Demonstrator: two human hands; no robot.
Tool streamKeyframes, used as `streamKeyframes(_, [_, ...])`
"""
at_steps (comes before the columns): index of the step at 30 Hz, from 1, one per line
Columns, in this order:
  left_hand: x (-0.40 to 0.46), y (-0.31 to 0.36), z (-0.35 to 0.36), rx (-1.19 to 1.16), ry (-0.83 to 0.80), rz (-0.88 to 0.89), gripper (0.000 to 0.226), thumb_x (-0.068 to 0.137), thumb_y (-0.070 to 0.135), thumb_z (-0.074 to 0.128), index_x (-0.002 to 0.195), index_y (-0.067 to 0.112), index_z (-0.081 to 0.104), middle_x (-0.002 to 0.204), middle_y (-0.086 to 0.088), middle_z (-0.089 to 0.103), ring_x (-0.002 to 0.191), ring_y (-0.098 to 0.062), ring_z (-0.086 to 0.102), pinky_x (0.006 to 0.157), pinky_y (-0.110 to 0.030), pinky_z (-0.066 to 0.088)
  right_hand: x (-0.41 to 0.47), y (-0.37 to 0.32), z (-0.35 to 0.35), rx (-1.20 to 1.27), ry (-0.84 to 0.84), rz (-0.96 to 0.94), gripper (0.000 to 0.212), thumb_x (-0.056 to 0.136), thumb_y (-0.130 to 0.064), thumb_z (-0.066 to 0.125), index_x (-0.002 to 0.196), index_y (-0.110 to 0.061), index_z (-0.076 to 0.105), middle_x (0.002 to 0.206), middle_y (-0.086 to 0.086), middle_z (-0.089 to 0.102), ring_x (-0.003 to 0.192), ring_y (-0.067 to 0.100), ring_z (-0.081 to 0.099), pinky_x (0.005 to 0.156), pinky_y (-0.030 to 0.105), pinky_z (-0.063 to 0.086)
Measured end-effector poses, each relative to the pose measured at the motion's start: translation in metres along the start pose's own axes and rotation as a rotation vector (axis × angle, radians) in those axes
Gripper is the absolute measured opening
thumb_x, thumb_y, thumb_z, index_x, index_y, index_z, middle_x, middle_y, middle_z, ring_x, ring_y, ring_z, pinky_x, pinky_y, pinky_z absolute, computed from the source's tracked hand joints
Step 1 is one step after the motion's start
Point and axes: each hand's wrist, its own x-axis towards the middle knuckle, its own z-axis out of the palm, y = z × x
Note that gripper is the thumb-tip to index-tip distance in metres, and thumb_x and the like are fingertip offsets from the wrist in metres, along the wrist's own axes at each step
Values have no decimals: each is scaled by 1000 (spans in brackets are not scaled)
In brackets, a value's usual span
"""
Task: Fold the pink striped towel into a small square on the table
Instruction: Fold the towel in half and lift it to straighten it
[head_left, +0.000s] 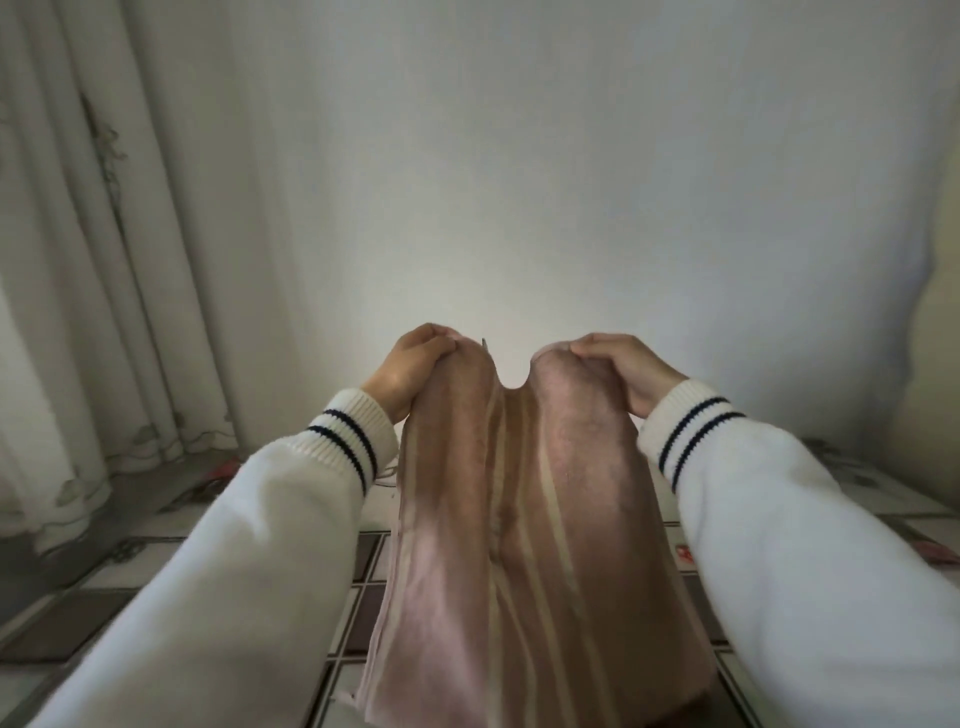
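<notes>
The pink striped towel hangs lifted in front of me, with pale stripes running down its length. My left hand grips its upper left corner. At the upper right corner my right hand has its fingers curled round the cloth. The top edge sags in a dip between the two hands. The towel's lower end drapes down toward the table near the frame's bottom edge, and it hides the table's middle.
The table carries a tiled pattern cloth of dark and light squares. A white wall rises straight behind it. Curtains hang at the left. Small red items lie at the table's right side.
</notes>
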Motion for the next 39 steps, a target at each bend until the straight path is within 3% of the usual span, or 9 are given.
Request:
streamKeyframes(7, [16,-38,-9,219,146,-75,15,91,5,46,94,12,60,79,6,56,78,-10,52,62,-12,40,10,33,-20,-279,249,117,23,89,-10,56,65,-13,54,72,2,57,66,13,52,55,23,41])
streamKeyframes(10, [27,-50,-13,307,175,-102,26,90,5,48,111,2,62,95,-3,58,93,-14,50,75,-20,42,19,46,-26,-354,295,127,22,88,-12,57,66,-14,55,67,1,53,60,11,49,53,21,41])
streamKeyframes(15, [42,-77,-18,444,161,-167,28,89,7,49,113,4,63,108,-9,63,99,-19,54,85,-23,40,35,68,-30,-517,363,51,6,88,-11,57,85,-7,61,64,-3,51,64,11,48,40,0,35])
streamKeyframes(19, [51,-99,-20,472,183,-211,29,88,5,47,110,7,65,117,-13,65,112,-26,57,94,-29,45,48,88,-33,-575,353,57,13,88,-11,58,89,-1,66,66,-1,52,79,18,49,67,19,39])
streamKeyframes(22, [59,-112,-22,484,203,-248,28,86,5,48,107,10,66,116,-14,66,115,-29,57,99,-35,47,61,103,-37,-583,391,83,21,87,-13,60,66,-15,60,64,-5,54,80,18,52,76,24,39])
streamKeyframes(26, [64,-123,-21,505,243,-257,28,86,5,50,108,7,67,118,-16,65,115,-30,56,99,-35,45,69,113,-39,-603,464,61,27,86,-14,61,61,-22,56,74,2,60,81,17,54,77,23,39])
streamKeyframes(30, [70,-139,-22,526,235,-277,28,86,3,50,109,6,67,118,-16,65,116,-30,56,99,-33,44,76,123,-36,-668,474,74,13,85,-13,62,90,-5,71,84,4,62,84,14,54,77,20,36])
streamKeyframes(35, [78,-159,-25,525,195,-293,28,84,-1,53,107,4,68,112,-19,68,113,-31,58,98,-33,45,84,139,-35,-711,498,89,16,84,-14,63,95,-4,72,94,12,69,87,22,60,77,19,36])
streamKeyframes(39, [85,-176,-25,513,191,-324,28,84,-2,54,107,2,69,112,-20,68,112,-31,59,100,-34,46,88,149,-39,-781,506,103,20,84,-17,65,96,-4,73,71,2,58,80,19,51,74,20,34])
